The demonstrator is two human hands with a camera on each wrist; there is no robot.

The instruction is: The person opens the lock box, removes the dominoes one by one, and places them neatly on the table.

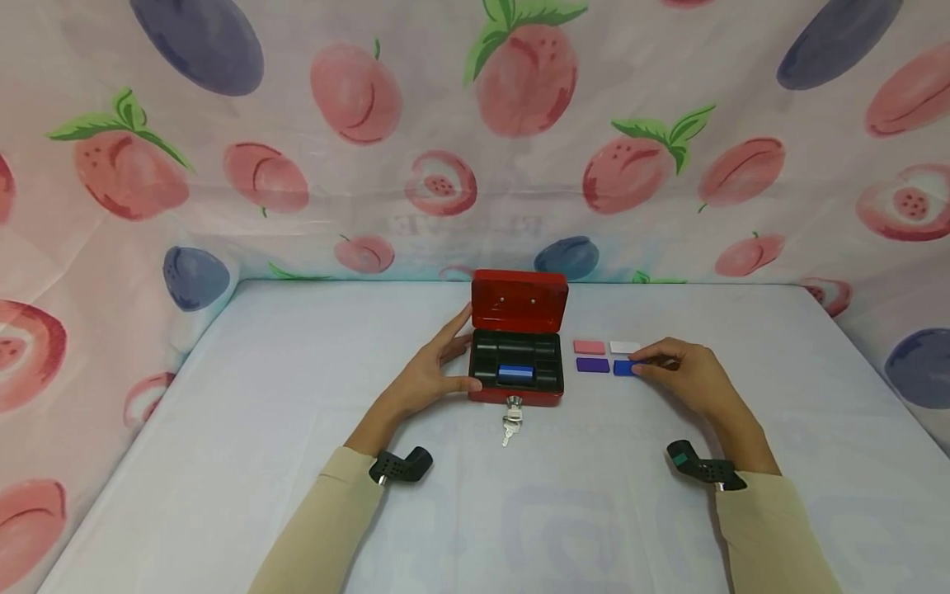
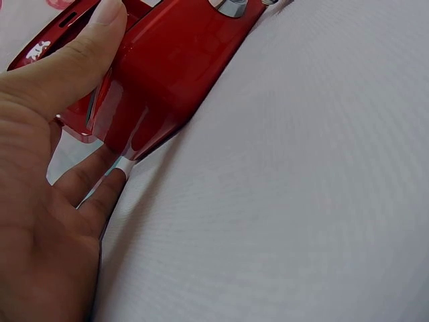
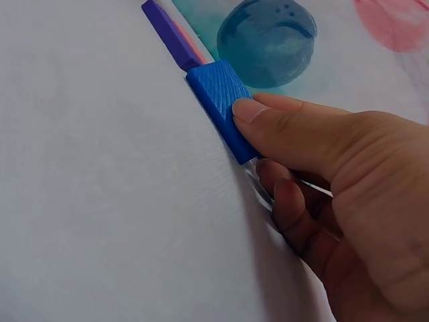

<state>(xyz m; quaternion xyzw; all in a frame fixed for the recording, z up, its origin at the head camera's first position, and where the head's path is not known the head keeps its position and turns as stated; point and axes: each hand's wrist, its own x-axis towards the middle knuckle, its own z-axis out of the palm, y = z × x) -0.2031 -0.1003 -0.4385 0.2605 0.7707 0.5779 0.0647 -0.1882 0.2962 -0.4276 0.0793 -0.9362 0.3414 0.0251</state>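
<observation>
A small red metal cash box (image 1: 515,397) stands with its lid up, a black compartment tray (image 1: 486,344) inside. A blue block (image 1: 515,374) lies in the tray's front middle. Keys (image 1: 512,422) hang from the front lock. Spread along the box's left side, my left hand (image 1: 425,375) rests its thumb on the front left corner, one finger reaching up by the lid. My right hand (image 1: 686,371) pinches a flat blue block (image 3: 218,107) between thumb and fingers. Close by lie a purple block (image 1: 592,365), a pink block (image 1: 589,346) and a white block (image 1: 623,347).
A white cloth covers the table (image 1: 594,511), and a fruit-print curtain (image 1: 297,206) hangs behind its back edge. The box lid (image 1: 518,301) leans upright at the rear of the box. The blocks sit just right of the box.
</observation>
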